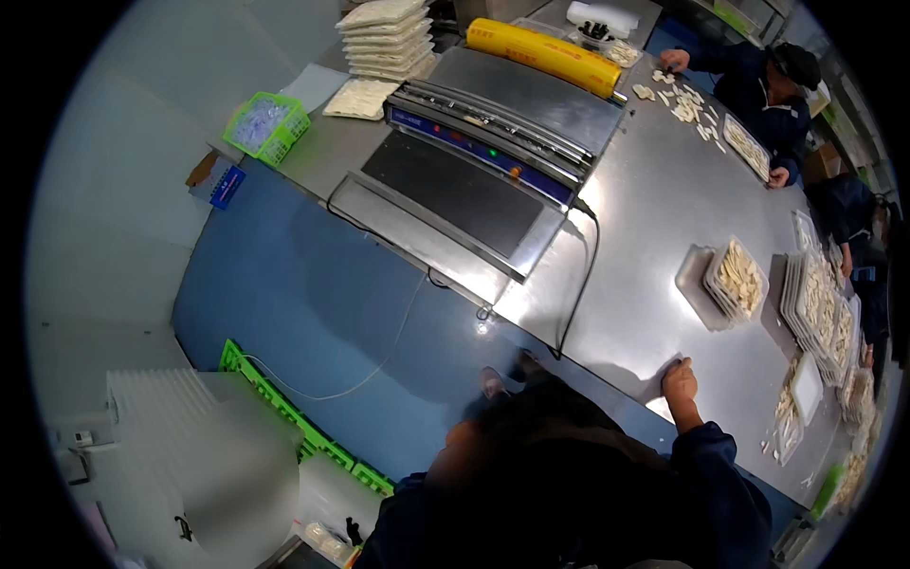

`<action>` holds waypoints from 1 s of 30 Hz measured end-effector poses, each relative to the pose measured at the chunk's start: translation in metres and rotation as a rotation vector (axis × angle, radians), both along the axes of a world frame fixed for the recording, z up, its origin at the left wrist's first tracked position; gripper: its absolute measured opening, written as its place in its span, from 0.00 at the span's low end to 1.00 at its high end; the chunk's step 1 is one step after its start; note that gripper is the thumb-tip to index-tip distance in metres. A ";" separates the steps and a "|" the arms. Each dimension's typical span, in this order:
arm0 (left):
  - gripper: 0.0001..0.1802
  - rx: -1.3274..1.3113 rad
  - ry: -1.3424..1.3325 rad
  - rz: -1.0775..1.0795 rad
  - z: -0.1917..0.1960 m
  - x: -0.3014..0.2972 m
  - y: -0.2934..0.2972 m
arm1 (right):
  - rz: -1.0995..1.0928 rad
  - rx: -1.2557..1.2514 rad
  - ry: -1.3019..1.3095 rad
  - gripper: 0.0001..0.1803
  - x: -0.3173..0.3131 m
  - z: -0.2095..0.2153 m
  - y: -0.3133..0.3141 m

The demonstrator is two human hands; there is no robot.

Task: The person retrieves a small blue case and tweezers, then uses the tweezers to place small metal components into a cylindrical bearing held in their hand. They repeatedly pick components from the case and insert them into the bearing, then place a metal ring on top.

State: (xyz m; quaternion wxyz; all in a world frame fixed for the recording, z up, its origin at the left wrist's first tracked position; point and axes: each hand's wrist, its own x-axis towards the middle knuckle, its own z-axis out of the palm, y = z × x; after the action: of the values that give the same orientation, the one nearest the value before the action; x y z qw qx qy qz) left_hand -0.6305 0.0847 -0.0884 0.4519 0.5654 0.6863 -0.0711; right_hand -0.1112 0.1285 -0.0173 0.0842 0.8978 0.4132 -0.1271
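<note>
My right hand (680,382) rests on the near edge of the steel table (626,284), its fingers curled into a fist with nothing visible in it. Just beyond it stands a short stack of clear plastic trays (737,283) filled with pale, sliced pieces; the hand does not touch them. Low beside my body, my left hand (459,444) shows only as a dim, blurred patch, and its fingers cannot be made out. On the table ahead to the left sits a film wrapping machine (474,171) with a dark plate and a lit control strip.
A yellow film roll (545,57) lies behind the machine. Wrapped packs (384,38) and a green basket (267,128) stand at left. A black cable (592,275) crosses the table. Co-workers (773,95) handle trays at right, near taller tray stacks (815,308). A green crate (284,398) lies low left.
</note>
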 end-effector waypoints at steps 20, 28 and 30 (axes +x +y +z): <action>0.14 0.107 0.144 -0.006 0.032 -0.195 0.124 | -0.456 0.243 -0.003 0.12 0.084 0.129 0.185; 0.16 0.158 0.334 -0.025 0.032 -0.218 0.128 | 0.444 0.403 0.814 0.09 -0.222 0.244 0.245; 0.14 0.204 0.278 0.039 0.032 -0.239 0.129 | 0.625 0.331 0.729 0.05 -0.265 0.247 0.248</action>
State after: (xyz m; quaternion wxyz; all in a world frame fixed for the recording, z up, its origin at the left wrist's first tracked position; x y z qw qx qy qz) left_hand -0.8694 0.2138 -0.0563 0.2944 0.5798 0.7565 -0.0699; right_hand -0.3760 0.3767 0.2296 -0.1748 0.6298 0.6792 -0.3339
